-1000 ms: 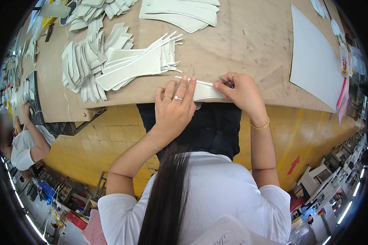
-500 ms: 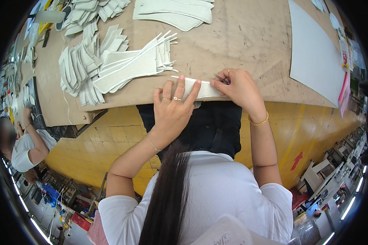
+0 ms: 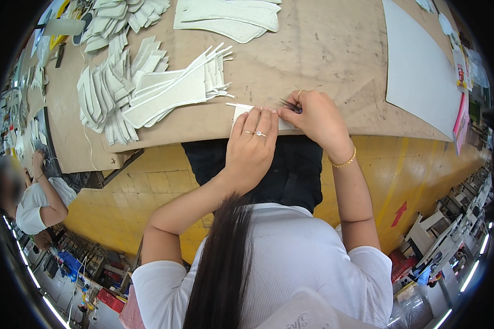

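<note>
A white fabric piece with a corded edge (image 3: 240,111) lies at the table's near edge, mostly covered by my hands. My left hand (image 3: 254,138) rests flat on it, fingers stretched out side by side. At the piece's right end, my right hand (image 3: 318,116) has thumb and fingertips down at the edge. A small dark pointed metal tool (image 3: 292,106), like thread snips, is held in that same hand, its tips pointing up and left. What the right fingertips pinch besides the tool is hidden.
Corded white pieces (image 3: 170,97) fan out left of my hands, beside stacks of pale pieces (image 3: 101,90). Larger pale panels (image 3: 225,19) lie farther back. A white sheet (image 3: 417,77) covers the table's right side. A co-worker (image 3: 41,200) sits at far left.
My left hand has shifted right along the piece, its fingers now together and flatter. My right hand has moved slightly left with the tool still in it.
</note>
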A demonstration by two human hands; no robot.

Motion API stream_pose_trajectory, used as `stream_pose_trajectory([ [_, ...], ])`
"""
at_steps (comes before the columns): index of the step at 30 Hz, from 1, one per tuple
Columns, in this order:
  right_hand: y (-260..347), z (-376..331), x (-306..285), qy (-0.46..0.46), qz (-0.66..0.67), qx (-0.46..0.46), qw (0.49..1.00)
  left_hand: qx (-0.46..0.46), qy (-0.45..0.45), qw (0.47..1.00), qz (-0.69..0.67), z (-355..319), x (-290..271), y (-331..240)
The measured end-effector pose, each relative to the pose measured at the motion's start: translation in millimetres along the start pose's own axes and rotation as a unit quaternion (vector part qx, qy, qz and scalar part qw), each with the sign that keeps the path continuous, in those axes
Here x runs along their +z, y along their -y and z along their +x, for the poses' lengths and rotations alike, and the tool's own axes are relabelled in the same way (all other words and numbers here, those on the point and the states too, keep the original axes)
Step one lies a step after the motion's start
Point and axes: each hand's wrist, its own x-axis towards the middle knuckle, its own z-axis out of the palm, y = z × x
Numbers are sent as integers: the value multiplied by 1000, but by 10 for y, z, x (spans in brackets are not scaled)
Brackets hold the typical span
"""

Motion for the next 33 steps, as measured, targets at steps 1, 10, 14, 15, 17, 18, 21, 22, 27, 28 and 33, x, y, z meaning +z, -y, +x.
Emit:
stream_pose_trajectory([
  [1,-48,4,-28,8,22,-14,1000,8,4,1000,-24,13,29,-5],
  [10,-463,-194,-548,65,112,103,986,5,8,1000,-5,14,-9,4],
  [14,-498,-191,-483,35,100,85,991,9,-3,1000,11,16,20,-16],
  [15,-505,-183,-471,32,99,83,991,7,4,1000,11,14,13,-26],
  [17,-525,-175,-457,27,88,79,993,6,11,1000,13,19,11,-35],
  [18,-536,-172,-448,24,82,77,993,7,10,1000,15,22,12,-36],
  [21,-600,-151,-395,1,79,43,996,9,13,1000,22,49,0,-62],
  [22,-594,-155,-399,6,77,52,996,10,14,1000,24,65,-9,-77],
  [27,-498,-130,-468,34,60,78,995,-8,12,1000,28,131,-7,-147],
  [28,-498,-129,-467,34,59,78,995,-12,8,999,31,129,7,-159],
  [33,-537,-126,-441,23,59,63,996,-19,6,999,46,133,47,-221],
])
